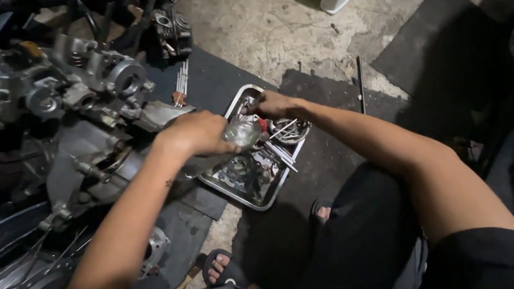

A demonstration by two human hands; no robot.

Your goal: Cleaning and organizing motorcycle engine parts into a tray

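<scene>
Curled fingers of the left hand (pixel 199 132) are closed round a clear, shiny part (pixel 242 133), glass or polished metal (which of the two cannot be told), held just above the near-left side of the metal tray (pixel 275 192). Fingers of the right hand (pixel 273 104) are bent down into the tray's far end, among small parts; whether anything is pinched there cannot be told, since the tips are hidden.

The clear part is judged light, stiff and prob. slippery w/ oil, so a wrap grip round its body, as seen now, suits it better than a fingertip pinch. If glass, it is fragile and should be kept off the hard tray rim.

Inside the tray lie rods, a round gear-like piece (pixel 291 131) and misc. bits. Left of the tray sits the engine block (pixel 94 107), on a dark rubber mat (pixel 216 81) over a concrete floor (pixel 296 21).
</scene>
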